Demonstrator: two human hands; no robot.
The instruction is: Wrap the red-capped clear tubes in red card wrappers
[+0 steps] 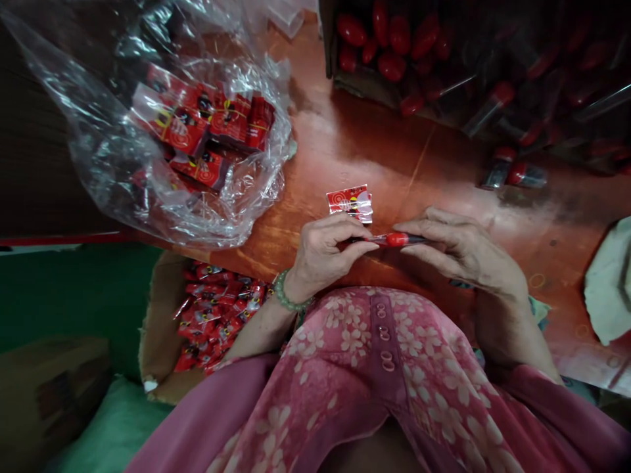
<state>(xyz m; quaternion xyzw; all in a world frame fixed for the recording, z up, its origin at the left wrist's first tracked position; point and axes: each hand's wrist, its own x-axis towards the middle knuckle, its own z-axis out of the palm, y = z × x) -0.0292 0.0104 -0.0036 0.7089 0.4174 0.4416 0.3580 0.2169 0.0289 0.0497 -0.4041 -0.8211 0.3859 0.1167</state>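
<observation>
My left hand (328, 253) and my right hand (458, 253) meet over the reddish wooden table (444, 151). Between their fingertips they pinch a small clear tube with a red middle (397, 240), held level. A beaded green bracelet (288, 293) circles my left wrist. Just above my left fingers, a small red-and-white printed packet (350, 203) lies on the wood, not touching either hand.
A clear plastic bag (197, 151) of red printed packets lies at upper left. A cardboard box (160, 328) of red packets stands at lower left. At top right, a box (359, 72) holds red capsule-shaped items, with loose capped tubes (513, 174) nearby. A pale cloth (608, 282) lies at right.
</observation>
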